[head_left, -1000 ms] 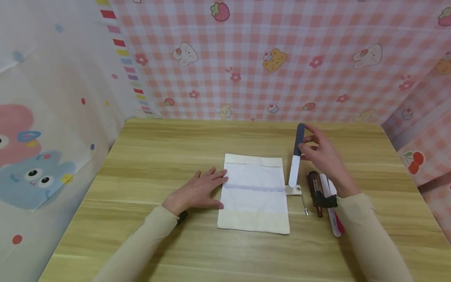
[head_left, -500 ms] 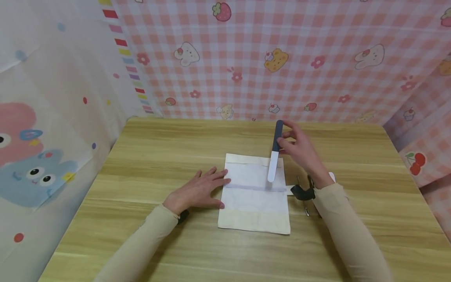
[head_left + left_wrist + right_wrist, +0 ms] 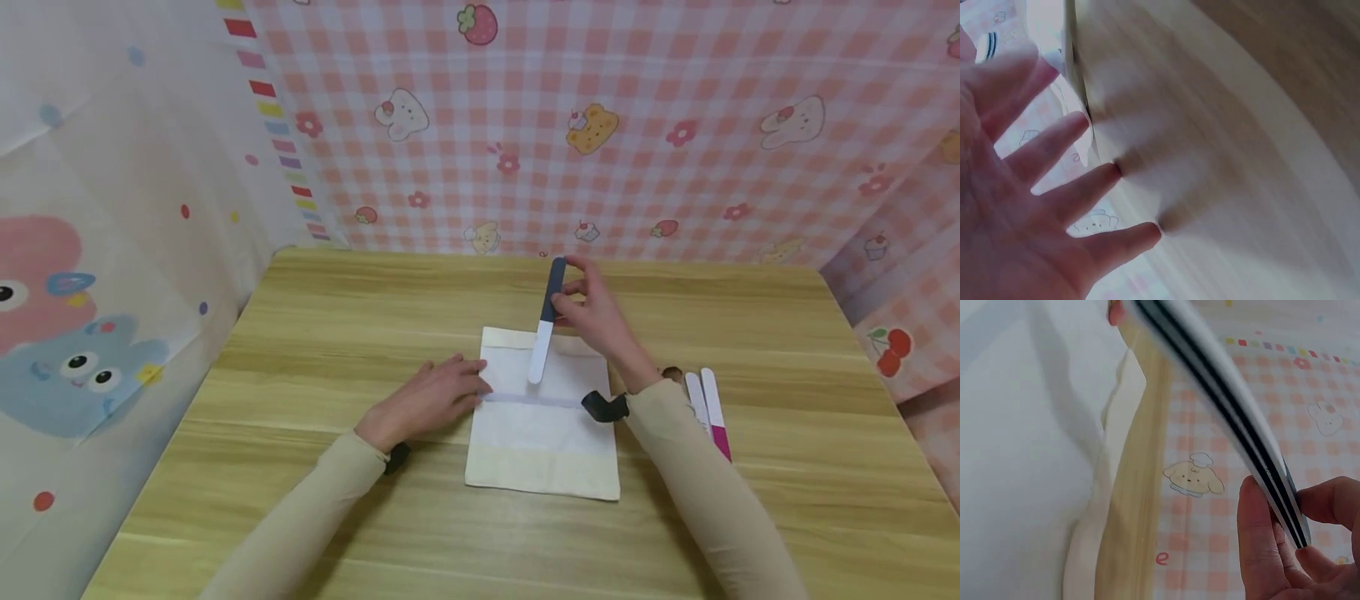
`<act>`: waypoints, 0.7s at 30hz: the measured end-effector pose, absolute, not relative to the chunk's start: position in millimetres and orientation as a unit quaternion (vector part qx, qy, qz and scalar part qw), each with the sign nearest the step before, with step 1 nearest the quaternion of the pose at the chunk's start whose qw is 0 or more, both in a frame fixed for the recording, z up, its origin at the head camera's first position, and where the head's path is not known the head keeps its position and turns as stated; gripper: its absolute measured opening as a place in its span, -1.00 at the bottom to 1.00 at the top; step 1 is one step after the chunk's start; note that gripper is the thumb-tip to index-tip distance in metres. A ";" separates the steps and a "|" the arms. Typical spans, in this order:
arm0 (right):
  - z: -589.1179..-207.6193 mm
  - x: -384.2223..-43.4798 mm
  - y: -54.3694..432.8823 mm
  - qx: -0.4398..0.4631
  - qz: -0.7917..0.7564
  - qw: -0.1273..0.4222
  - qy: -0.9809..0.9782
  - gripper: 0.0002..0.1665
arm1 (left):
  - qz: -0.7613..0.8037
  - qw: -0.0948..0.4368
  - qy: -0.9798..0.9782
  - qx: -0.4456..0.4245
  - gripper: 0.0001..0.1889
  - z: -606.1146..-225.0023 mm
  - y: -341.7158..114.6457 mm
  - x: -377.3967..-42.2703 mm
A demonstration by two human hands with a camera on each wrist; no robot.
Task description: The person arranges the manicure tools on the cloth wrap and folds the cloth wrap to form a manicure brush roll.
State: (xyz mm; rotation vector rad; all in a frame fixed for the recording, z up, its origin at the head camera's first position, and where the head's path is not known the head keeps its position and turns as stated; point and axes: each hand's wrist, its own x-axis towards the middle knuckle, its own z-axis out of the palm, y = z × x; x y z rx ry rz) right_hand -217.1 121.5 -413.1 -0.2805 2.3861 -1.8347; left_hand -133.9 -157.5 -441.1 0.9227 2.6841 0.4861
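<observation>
- Hands: the right hand is pinching a nail file over the cloth; the left hand, fingers spread, is touching the cloth's edge.
- The right sleeve is partly hiding two sticks and an unidentifiable brown object.

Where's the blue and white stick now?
In the head view, the right hand holds the blue and white stick, its white end above the far half of the white sheet.

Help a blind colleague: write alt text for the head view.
A person's right hand holds a navy-and-white nail file, white end over a flat cream fabric case. The left hand rests at its left edge on a wooden table; two more nail files lie rightward.
</observation>
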 end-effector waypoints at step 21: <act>-435.1 -228.1 74.1 -0.094 -0.624 0.099 0.769 -0.20 | 0.171 0.016 0.931 0.323 -0.94 -445.4 -143.6 -141.9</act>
